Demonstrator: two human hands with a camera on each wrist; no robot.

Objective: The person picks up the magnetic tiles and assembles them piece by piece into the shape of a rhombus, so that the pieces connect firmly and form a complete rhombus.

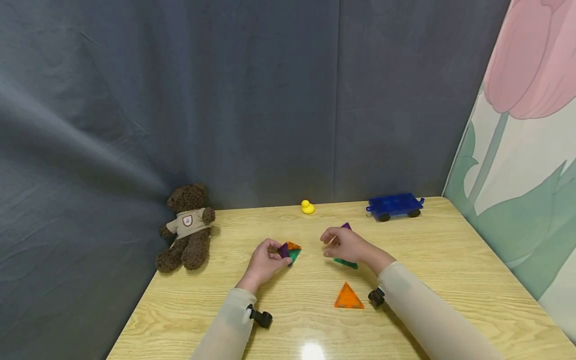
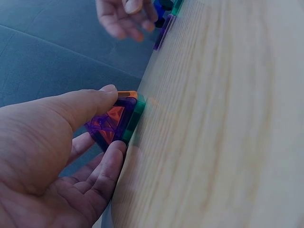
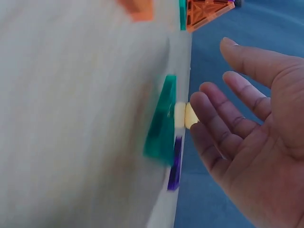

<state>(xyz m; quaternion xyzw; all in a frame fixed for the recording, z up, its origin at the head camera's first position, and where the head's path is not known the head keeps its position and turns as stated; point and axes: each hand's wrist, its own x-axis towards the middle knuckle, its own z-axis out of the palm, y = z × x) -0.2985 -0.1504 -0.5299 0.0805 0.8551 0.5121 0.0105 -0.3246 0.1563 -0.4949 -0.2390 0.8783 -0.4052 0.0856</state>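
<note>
My left hand (image 1: pixel 262 266) pinches a small upright shape built of triangular magnetic tiles (image 1: pixel 284 250); it stands on the table. A purple tile (image 2: pixel 105 124) faces the left wrist camera, an orange tile (image 1: pixel 294 246) shows at the top and a green tile (image 1: pixel 294 255) at the side. My right hand (image 1: pixel 348 244) hovers to the right, fingers loosely bent, holding nothing. Below and behind it lie a green triangular tile (image 1: pixel 346 263) and a purple tile (image 1: pixel 346 226), both partly hidden in the head view. Nearer me lies an orange triangular tile (image 1: pixel 348 297), flat on the table.
The wooden table (image 1: pixel 297 330) ends at a dark grey curtain (image 1: pixel 270 100). A brown teddy bear (image 1: pixel 186 225) sits at the left edge. At the back stand a yellow rubber duck (image 1: pixel 308 207) and a blue wheeled wagon (image 1: pixel 395 205).
</note>
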